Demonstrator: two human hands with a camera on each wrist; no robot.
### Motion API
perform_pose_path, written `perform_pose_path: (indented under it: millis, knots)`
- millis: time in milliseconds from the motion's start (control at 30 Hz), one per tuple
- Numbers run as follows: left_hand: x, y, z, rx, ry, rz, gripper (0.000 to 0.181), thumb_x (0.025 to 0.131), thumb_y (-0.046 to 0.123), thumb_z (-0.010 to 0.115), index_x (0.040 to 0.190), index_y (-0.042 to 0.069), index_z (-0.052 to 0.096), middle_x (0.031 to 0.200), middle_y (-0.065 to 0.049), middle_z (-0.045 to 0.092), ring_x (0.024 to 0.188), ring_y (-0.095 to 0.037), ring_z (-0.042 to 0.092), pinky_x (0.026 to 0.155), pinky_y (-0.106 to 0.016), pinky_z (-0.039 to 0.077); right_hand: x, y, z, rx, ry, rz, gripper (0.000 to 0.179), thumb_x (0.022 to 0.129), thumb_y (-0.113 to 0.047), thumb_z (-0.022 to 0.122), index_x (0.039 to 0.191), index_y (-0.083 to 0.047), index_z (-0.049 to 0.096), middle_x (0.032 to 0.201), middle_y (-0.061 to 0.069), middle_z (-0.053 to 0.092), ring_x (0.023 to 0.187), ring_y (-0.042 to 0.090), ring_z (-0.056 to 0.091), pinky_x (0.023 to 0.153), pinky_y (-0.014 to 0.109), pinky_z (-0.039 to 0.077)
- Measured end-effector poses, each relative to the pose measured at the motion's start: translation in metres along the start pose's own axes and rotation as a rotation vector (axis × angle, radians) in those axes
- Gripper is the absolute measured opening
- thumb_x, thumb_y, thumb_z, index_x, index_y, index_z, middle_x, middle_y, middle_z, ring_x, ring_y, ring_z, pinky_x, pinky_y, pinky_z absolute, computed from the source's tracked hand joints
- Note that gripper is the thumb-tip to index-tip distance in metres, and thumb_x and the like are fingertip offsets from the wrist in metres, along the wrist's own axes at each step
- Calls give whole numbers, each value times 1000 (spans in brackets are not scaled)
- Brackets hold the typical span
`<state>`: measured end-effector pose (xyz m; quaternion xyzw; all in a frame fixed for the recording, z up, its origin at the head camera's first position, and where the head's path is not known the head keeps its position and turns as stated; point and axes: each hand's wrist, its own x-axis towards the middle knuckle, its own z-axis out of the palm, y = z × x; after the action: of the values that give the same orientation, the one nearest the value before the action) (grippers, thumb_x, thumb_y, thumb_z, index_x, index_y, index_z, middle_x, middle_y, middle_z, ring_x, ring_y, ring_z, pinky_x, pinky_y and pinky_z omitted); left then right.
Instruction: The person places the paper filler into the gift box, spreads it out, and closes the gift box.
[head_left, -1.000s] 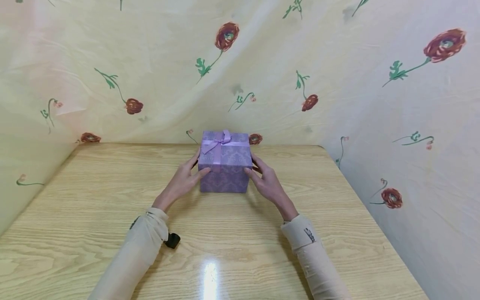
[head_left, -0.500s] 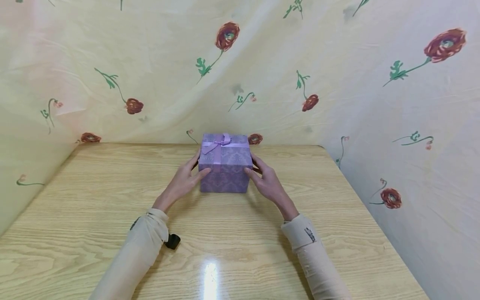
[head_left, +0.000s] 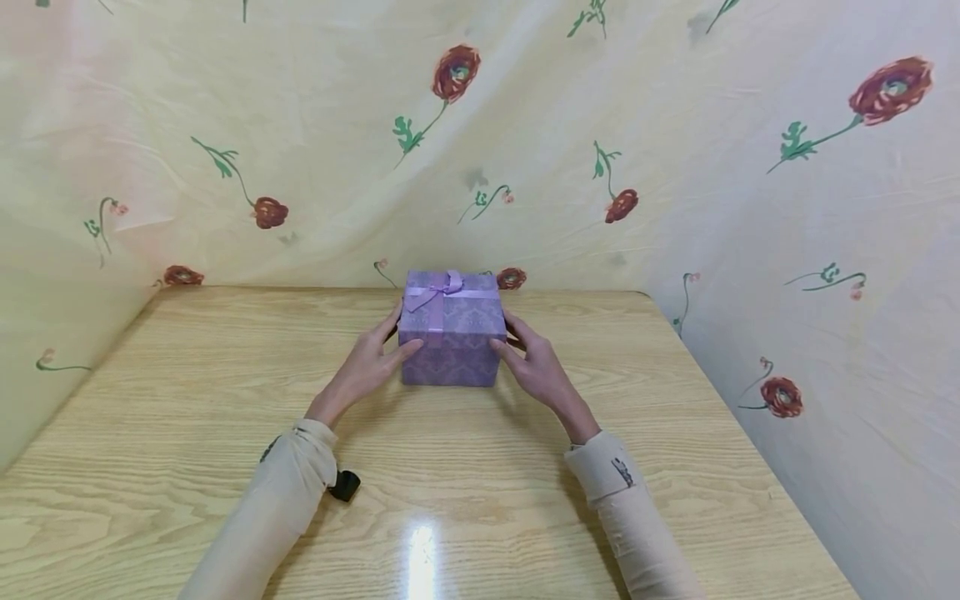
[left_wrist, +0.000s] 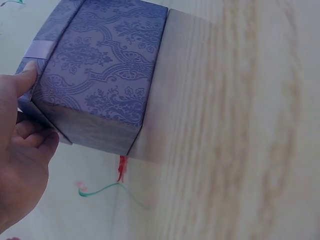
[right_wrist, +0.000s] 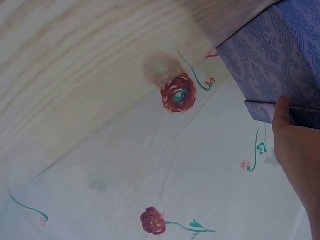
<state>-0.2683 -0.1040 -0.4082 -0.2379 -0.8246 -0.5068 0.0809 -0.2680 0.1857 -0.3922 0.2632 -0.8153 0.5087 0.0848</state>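
A purple patterned gift box stands upright on the far part of the table. Its lid, tied with a lilac ribbon and bow, sits over the top of the box. My left hand grips the lid's left side, thumb at the front. On the opposite side my right hand holds the lid the same way. The left wrist view shows that thumb against the lid edge and curled fingers below. In the right wrist view one finger lies along the lid's rim; the other fingers are hidden.
The wooden table reaches back to a flower-printed cloth hung behind and at both sides. A small black object shows beside the left sleeve. A bright reflection lies on the table's near part.
The lid has come down a little at its back edge and now looks more level on the box. Both hands keep their hold and have barely moved.
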Motion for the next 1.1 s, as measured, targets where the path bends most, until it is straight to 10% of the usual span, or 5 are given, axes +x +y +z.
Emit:
perform_pose_path:
  millis: [1100]
  knots:
    - [-9,-5,1,2,-37,-93,83,102,29,69,165,4,20,164,-21,26,144,-44,37,116,-53,33,-6,3,9,-13,-3,62,61,103,-8,65,156,7,38,155,24,45,141,38,47,104,46,49]
